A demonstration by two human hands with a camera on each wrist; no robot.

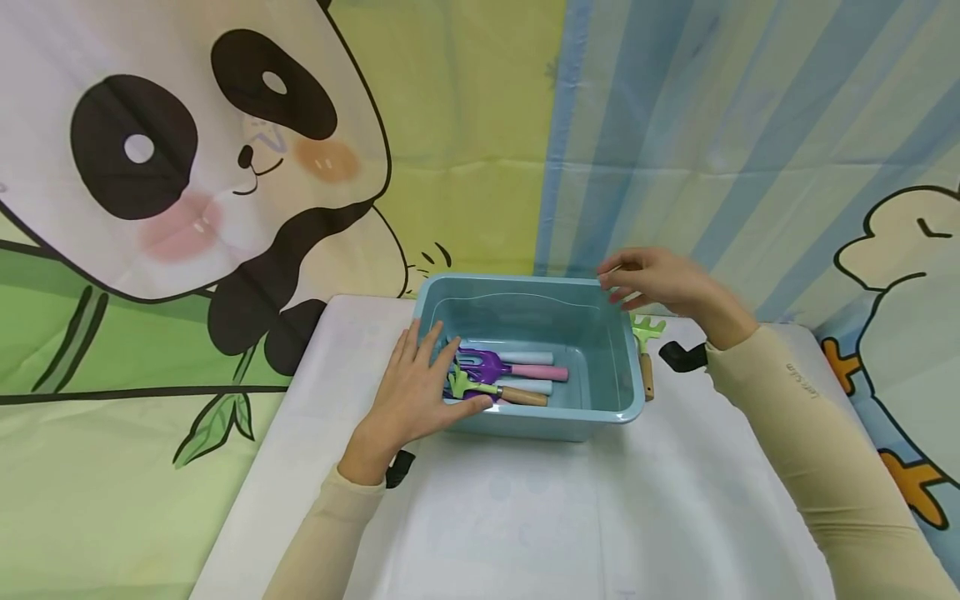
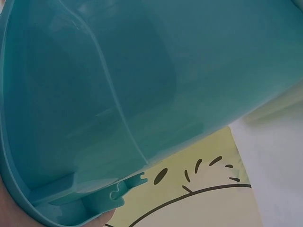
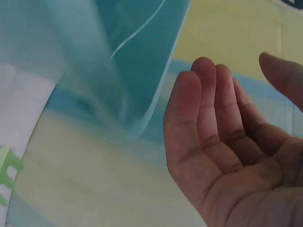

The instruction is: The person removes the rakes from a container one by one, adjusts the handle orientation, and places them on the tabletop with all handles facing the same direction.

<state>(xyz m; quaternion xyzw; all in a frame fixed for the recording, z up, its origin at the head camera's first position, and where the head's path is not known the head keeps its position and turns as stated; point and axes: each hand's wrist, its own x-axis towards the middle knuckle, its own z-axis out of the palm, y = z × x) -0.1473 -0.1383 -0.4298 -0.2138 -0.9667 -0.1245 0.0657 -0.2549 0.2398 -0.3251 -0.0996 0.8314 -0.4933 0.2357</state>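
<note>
A blue plastic basin stands on the white table. My left hand lies over its left side, fingers spread and thumb along the front rim. Inside are small garden tools: a purple hand fork with a pink handle, a green rake with a wooden handle, and tools with pale blue handles. Past the back right corner of the basin, my right hand is raised with nothing in it. The right wrist view shows its palm and loosely bent fingers, apart from the basin wall.
Another green rake with a wooden handle lies outside the basin, against its right side. Behind the white table hangs a cloth printed with a panda and stripes. Black straps show at both wrists.
</note>
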